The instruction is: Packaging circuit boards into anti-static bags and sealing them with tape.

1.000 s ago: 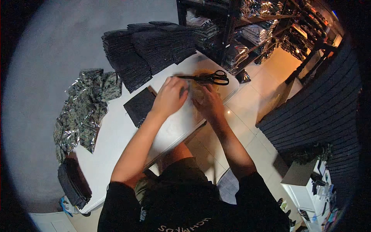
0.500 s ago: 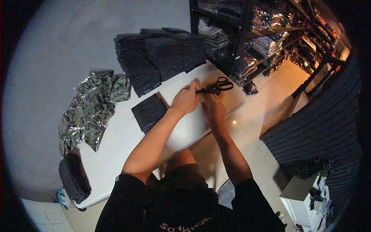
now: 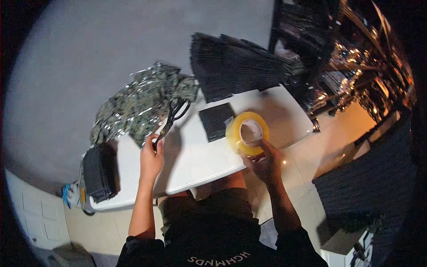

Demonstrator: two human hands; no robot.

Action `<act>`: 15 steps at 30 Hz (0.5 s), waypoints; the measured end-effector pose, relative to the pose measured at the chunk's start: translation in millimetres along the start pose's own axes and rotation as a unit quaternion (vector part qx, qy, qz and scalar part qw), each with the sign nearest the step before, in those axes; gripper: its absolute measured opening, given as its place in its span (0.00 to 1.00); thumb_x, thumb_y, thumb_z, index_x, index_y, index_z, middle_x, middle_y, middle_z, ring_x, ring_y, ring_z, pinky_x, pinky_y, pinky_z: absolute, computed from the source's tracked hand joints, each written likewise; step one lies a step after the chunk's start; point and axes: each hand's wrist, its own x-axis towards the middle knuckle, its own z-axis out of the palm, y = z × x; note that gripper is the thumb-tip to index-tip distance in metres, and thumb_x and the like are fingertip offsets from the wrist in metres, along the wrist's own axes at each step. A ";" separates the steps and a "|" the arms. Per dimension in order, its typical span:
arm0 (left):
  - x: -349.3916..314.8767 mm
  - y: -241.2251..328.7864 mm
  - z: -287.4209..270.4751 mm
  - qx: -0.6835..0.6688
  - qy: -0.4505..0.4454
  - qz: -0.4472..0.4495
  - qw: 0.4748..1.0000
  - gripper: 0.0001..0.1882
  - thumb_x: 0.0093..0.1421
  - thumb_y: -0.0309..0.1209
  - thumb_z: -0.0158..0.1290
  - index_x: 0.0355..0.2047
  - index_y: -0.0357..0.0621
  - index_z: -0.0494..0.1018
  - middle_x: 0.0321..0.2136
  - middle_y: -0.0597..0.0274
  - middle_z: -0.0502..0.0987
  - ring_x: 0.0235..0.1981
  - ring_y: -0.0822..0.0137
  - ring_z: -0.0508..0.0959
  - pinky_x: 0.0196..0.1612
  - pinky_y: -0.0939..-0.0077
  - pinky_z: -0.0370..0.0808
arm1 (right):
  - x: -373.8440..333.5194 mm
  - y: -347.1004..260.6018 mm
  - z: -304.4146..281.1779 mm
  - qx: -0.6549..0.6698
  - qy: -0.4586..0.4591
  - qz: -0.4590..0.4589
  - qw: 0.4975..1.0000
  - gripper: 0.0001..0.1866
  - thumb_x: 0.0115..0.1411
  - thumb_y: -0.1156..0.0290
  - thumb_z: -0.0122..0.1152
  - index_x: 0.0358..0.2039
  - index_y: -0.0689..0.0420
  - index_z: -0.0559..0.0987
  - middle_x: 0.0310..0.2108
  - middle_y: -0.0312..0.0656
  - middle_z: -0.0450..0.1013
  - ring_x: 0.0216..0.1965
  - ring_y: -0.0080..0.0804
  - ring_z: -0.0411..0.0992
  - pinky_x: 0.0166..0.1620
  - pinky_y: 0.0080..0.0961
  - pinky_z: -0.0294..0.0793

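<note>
Tape (image 3: 235, 131), a glossy yellow ring, was clamped in our right hand (image 3: 266, 165), black scissors (image 3: 170, 119) in our left hand (image 3: 152, 161), with smooth table (image 3: 191, 162) bare between, to its edge.

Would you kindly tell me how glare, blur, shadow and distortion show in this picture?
Head view: glints speckle the camouflage packs, the shelves at upper right look smeared, a shadow falls beside the left hand, and the table's near edge bows.

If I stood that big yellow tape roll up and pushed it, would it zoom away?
Probably: the yellow tape roll has a round rim. It likely wouldn't squash much, looking so thickly wound. Its open middle should make it easy to grip.
</note>
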 end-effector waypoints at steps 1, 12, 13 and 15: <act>-8.9 -22.2 -16.9 0.022 0.014 -0.023 0.999 0.12 0.75 0.35 0.54 0.53 0.42 0.74 0.23 0.51 0.77 0.23 0.53 0.77 0.31 0.58 0.72 | -0.4 -13.1 13.4 0.066 -0.009 -0.023 0.998 0.22 0.52 0.67 0.85 0.44 0.57 0.82 0.40 0.48 0.84 0.28 0.35 0.86 0.31 0.30 0.84; -21.8 -123.7 -47.8 0.137 0.032 0.067 0.988 0.13 0.64 0.28 0.60 0.47 0.36 0.80 0.40 0.42 0.81 0.46 0.40 0.79 0.51 0.47 0.77 | 31.8 -28.9 172.2 0.021 -0.330 -0.111 0.937 0.23 0.52 0.64 0.86 0.42 0.59 0.81 0.35 0.47 0.82 0.27 0.27 0.83 0.30 0.28 0.80; -19.8 -132.5 -45.5 0.134 0.035 0.062 0.988 0.13 0.64 0.28 0.60 0.47 0.36 0.80 0.40 0.42 0.81 0.46 0.40 0.79 0.51 0.47 0.77 | 34.6 -28.3 178.8 0.018 -0.335 -0.113 0.935 0.23 0.52 0.64 0.86 0.42 0.59 0.81 0.35 0.47 0.82 0.27 0.27 0.83 0.30 0.28 0.80; -15.3 -148.3 -38.9 0.147 0.029 0.087 0.985 0.12 0.63 0.27 0.60 0.45 0.35 0.81 0.41 0.44 0.79 0.46 0.42 0.78 0.51 0.49 0.76 | 39.7 -24.5 187.8 -0.031 -0.355 -0.116 0.927 0.23 0.51 0.65 0.85 0.43 0.56 0.81 0.34 0.45 0.82 0.29 0.31 0.83 0.33 0.31 0.81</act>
